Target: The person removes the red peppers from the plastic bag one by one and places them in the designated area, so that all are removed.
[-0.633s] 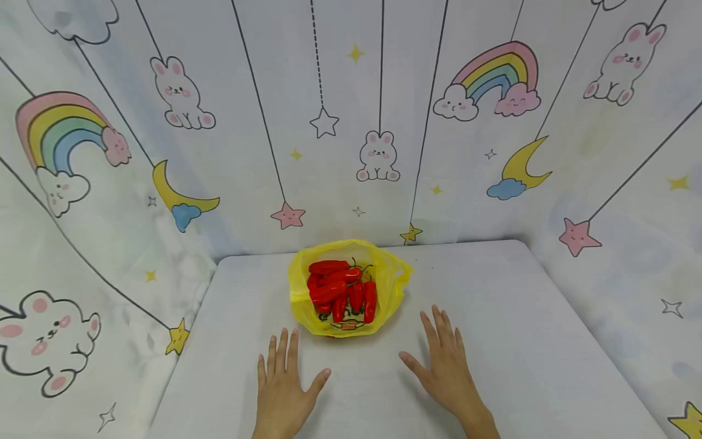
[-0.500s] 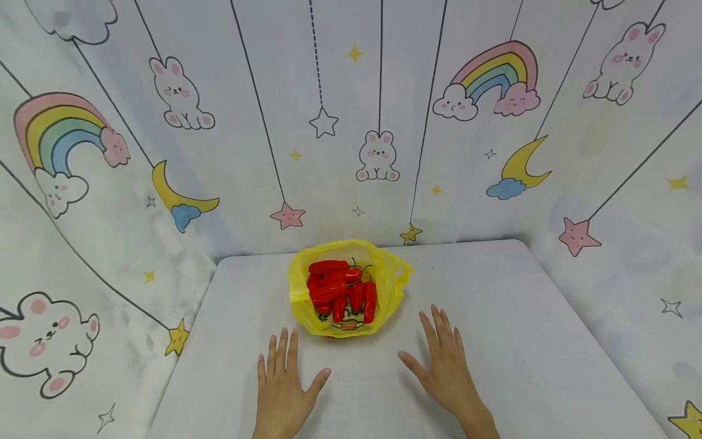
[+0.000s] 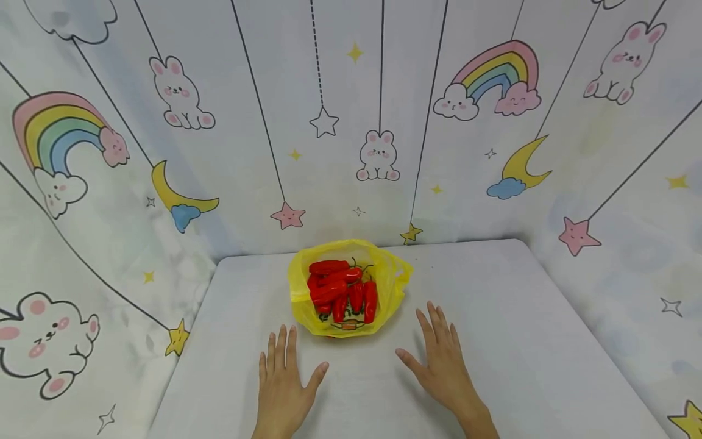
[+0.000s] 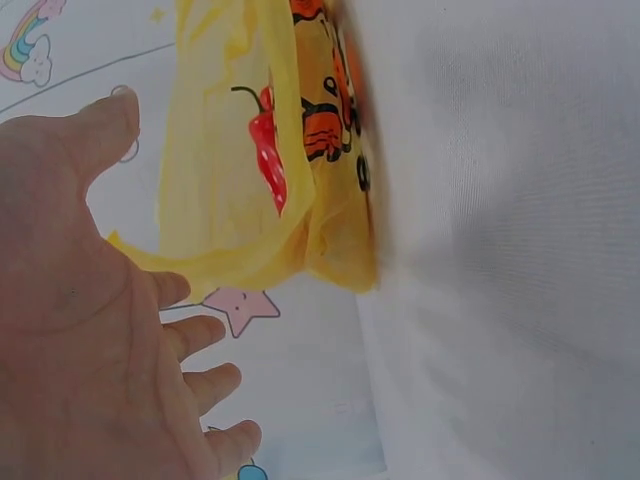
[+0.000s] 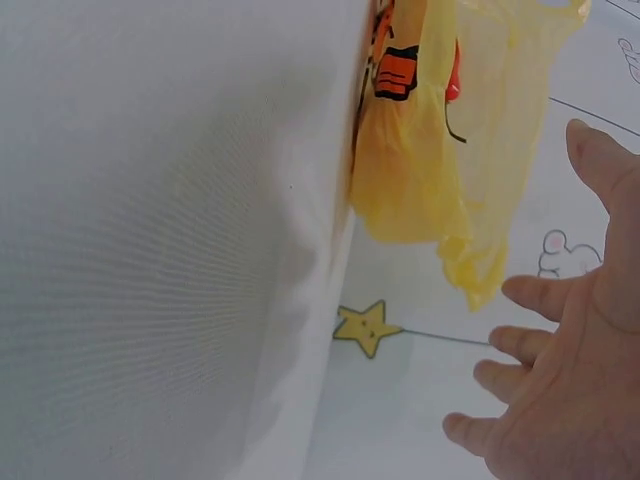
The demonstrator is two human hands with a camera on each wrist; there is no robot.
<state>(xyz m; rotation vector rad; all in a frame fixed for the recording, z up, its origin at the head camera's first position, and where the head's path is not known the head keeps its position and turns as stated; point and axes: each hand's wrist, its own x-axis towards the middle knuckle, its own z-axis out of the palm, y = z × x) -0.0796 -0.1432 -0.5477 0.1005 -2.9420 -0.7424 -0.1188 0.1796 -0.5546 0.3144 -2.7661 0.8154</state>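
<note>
A yellow plastic bag (image 3: 392,286) stands with its mouth wide at the back middle of the table, orange and black print on its front. Inside lies a heap of red chili peppers (image 3: 329,292), some with dark stems. My left hand (image 3: 282,390) is in front of the bag and to its left, fingers straight and thumb spread. On the other side, my right hand (image 3: 444,372) points its straight fingers up past the bag's right front. Neither hand holds anything. In the left wrist view one red pepper (image 4: 267,155) shows through the bag's mouth.
The white table (image 3: 493,292) has rounded back corners. Walls (image 3: 466,171) printed with rabbits, rainbows, moons and stars rise behind it and along both sides.
Both hands have shifted very slightly forward, toward the bag. The bag and the peppers stay where they were.
</note>
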